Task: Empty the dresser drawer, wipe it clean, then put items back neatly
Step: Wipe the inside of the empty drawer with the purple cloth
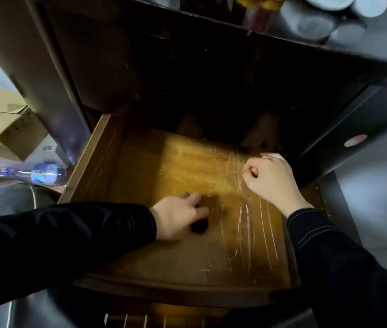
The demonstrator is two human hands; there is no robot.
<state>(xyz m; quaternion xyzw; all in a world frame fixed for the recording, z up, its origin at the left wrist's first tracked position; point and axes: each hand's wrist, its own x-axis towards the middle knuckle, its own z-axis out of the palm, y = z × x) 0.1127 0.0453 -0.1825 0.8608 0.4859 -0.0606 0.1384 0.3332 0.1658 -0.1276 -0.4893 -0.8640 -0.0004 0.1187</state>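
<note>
Pulled-out brown wooden dresser drawer [88,162], left hand [178,218] near its centre, fingers curled on small dark round object [199,226] on the floor, right hand [270,178] farther right, pinching crinkled clear plastic film [247,223] along right side

I think this is a room in a private home, one that also serves for storage. A dark wooden dresser [50,74] stands here with one drawer [98,152] pulled out, and its brown wood looks old and worn. On top of the dresser are jars [257,13] with yellow tops and some white bowls [325,1], all blurred. On the left side, low down, lie open cardboard boxes [5,129] and a plastic bottle [48,173] with a blue label. A black padded seat [10,200] is near them. The floor [377,209] at the right is grey tile.
</note>
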